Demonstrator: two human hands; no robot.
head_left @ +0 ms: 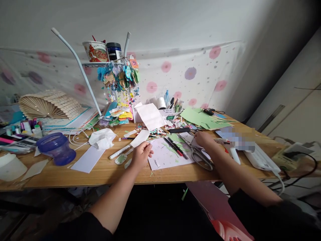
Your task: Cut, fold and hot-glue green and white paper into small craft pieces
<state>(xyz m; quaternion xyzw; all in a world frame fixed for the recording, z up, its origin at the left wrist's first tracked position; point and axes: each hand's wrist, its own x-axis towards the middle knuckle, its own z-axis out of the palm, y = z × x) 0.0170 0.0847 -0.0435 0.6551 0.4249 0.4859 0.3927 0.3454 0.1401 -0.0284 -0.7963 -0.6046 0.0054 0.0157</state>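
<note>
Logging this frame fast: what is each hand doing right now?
Left hand: closed on a white paper strip.
Right hand: resting by the scissors; grip cannot be told.

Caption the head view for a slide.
Left hand holds a white paper piece over a cluttered wooden desk; right hand rests by scissors.

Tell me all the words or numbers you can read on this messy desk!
None can be read.
Noodle cup: red printing, too blurred.
White box by the pens: dark handwriting, too small.
Hanging paper tags: too small.
Paper slip in the left hand: blank.
</note>
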